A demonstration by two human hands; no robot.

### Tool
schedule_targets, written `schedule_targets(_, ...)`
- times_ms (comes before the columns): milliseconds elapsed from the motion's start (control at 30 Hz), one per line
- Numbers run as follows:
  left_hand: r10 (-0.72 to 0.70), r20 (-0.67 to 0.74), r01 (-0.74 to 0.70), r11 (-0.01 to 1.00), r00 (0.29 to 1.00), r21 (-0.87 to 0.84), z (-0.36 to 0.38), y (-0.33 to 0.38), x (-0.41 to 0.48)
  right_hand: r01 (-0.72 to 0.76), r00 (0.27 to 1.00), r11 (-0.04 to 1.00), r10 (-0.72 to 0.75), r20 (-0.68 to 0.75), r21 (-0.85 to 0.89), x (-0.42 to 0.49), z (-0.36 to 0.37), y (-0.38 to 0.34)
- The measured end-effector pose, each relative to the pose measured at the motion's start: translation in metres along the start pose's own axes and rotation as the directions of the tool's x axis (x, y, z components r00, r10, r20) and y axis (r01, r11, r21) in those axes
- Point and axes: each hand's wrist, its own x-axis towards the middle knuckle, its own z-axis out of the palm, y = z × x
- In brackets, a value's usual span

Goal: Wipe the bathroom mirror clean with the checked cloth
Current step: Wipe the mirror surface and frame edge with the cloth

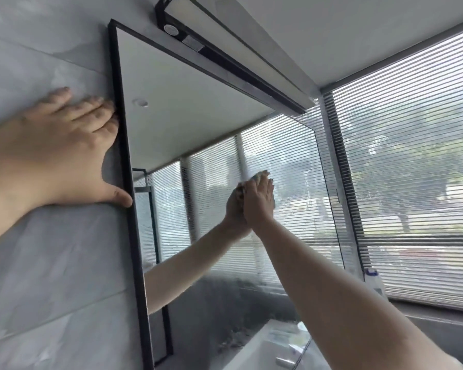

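Wiping the middle of the glass, cloth pinned flat under the palm.

The right hand presses the checked cloth against the large rectangular wall mirror. Its fingers are straight and close together, and only a crumpled sliver of fabric shows past them. The left hand lies spread and flat on the matt grey tiled wall, holding nothing, its thumb touching the mirror's thin black metal frame. Even pressure and overlapping strokes should serve best, since hard, smooth glass probably streaks readily.
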Motion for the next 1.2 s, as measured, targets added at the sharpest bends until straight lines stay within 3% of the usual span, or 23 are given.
schedule_targets(133, 0.0, 0.02, 0.0, 1.0, 1.0, -0.019, -0.003, 0.0, 0.0, -0.252, 0.966, 0.968, 0.252, -0.067, 0.006, -0.021, -0.004, 0.096)
schedule_targets(267, -0.003, -0.013, 0.003, 1.0, 1.0, -0.017, 0.0, -0.002, -0.001, -0.301, 0.945, 0.953, 0.302, -0.128, 0.034, -0.05, 0.006, 0.126)
schedule_targets(367, -0.009, -0.024, 0.009, 1.0, 1.0, 0.001, -0.002, 0.0, -0.001, -0.227, 0.96, 0.973, 0.229, -0.161, 0.029, -0.074, 0.013, 0.094)
schedule_targets(467, -0.014, -0.016, 0.014, 1.0, 1.0, 0.008, -0.007, 0.002, -0.005, -0.058, 0.998, 0.997, 0.057, -0.026, -0.052, -0.111, 0.011, 0.042)
schedule_targets(600, -0.005, 0.043, 0.004, 1.0, 0.999, 0.015, -0.013, 0.007, -0.013, 0.175, 0.982, 0.976, -0.163, 0.096, -0.129, -0.158, 0.018, -0.005)
schedule_targets(767, 0.013, 0.206, -0.029, 0.997, 0.978, 0.075, -0.017, 0.038, -0.05, 0.198, 0.975, 0.974, -0.185, 0.124, -0.109, -0.175, 0.015, -0.003)
schedule_targets(967, -0.041, 0.283, 0.014, 0.995, 0.958, 0.098, -0.027, 0.053, -0.059, -0.168, 0.984, 0.984, 0.171, 0.056, -0.063, -0.21, 0.009, 0.091)
schedule_targets(1067, -0.02, 0.255, -0.005, 0.995, 0.967, 0.099, -0.027, 0.054, -0.06, -0.33, 0.943, 0.943, 0.331, 0.021, -0.03, -0.237, 0.006, 0.14)
schedule_targets(1200, -0.02, 0.223, 0.002, 0.997, 0.975, 0.081, -0.026, 0.055, -0.062, -0.498, 0.867, 0.866, 0.498, 0.023, 0.041, -0.248, 0.015, 0.15)
